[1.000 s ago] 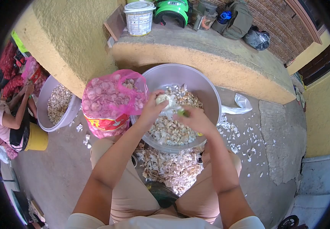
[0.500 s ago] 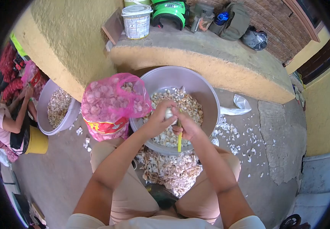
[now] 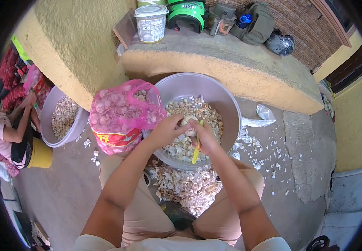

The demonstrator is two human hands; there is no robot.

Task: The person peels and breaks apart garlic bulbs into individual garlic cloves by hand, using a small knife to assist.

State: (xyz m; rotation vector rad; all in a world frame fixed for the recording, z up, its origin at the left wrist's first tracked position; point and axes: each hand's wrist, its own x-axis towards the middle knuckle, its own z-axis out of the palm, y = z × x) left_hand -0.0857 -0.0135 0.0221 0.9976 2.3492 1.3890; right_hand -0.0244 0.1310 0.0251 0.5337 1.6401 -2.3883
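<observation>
Knife (image 3: 196, 151) tilted since earlier — right hand (image 3: 204, 137) grips it; left hand (image 3: 166, 130) pinches garlic (image 3: 186, 121).

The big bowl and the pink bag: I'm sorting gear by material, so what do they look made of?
The big bowl looks like metal, probably aluminium or steel: dull grey with a soft sheen and a thin rolled rim. The pink bag looks like thin mesh or plastic film: the garlic bulbs show through, and the top crumples loosely.

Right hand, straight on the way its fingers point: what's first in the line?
The right hand points up-left at the garlic bulb, pinched by the left hand. It meets that bulb first; they look already touching, though depth is unclear. It also holds a yellow-handled knife.
</observation>
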